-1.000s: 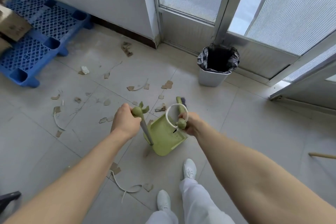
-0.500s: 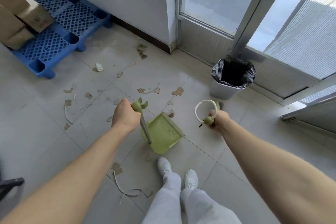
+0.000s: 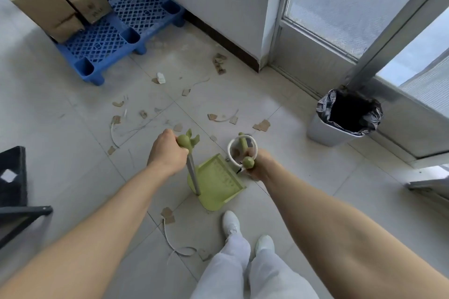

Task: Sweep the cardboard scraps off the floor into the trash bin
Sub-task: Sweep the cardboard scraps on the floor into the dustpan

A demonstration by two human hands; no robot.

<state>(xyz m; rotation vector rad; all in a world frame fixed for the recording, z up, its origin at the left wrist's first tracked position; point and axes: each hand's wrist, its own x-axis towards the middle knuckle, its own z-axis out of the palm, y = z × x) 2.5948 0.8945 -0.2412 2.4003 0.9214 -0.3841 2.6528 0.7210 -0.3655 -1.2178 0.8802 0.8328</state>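
Observation:
My left hand (image 3: pixel 167 153) grips the green top of the dustpan handle (image 3: pixel 192 167). The green dustpan (image 3: pixel 218 184) stands on the tiles just in front of my feet. My right hand (image 3: pixel 258 164) grips the green end of the broom handle (image 3: pixel 248 161), which carries a white hanging loop; the broom head is hidden below my hand. Cardboard scraps (image 3: pixel 262 126) and thin white strips lie scattered on the floor ahead and to the left, and a few scraps (image 3: pixel 168 214) lie near my feet. The grey trash bin (image 3: pixel 340 126) with a black liner stands at the right by the glass door.
A blue plastic pallet (image 3: pixel 116 36) with cardboard boxes (image 3: pixel 48 0) stands at the back left against the wall. A black stool or chair frame (image 3: pixel 14 192) is at the left edge. Glass doors (image 3: pixel 352 7) run along the right. My white shoes (image 3: pixel 230 223) are at the bottom.
The view has shifted left and back, so the bin sits farther right. My right hand with the broom handle has come back close beside the dustpan. My left hand keeps its grip.

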